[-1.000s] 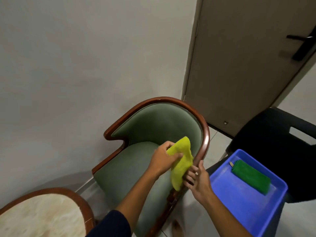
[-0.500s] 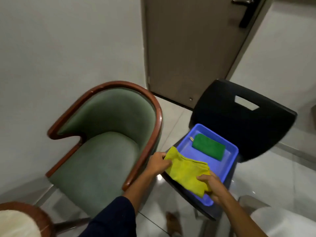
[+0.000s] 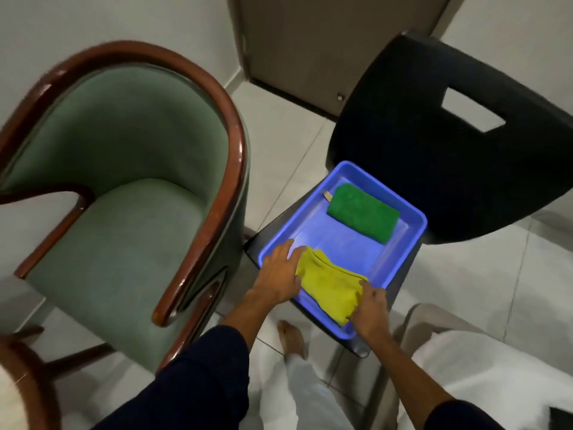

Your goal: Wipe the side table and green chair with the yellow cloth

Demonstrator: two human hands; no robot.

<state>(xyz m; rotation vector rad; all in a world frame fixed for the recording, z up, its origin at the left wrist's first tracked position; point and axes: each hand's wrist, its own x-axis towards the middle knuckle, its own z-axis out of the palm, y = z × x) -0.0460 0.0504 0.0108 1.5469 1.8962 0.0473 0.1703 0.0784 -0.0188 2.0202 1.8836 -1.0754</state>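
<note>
tray (image 3: 412, 223): yellow cloth (image 3: 330, 288), green cloth (image 3: 362, 214) | both grips on yellow cloth

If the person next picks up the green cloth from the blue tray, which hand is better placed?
Probably the left hand. It rests on the yellow cloth's far end, fingers pointing into the blue tray toward the green cloth. The right hand is at the tray's near corner, farther away.
</note>
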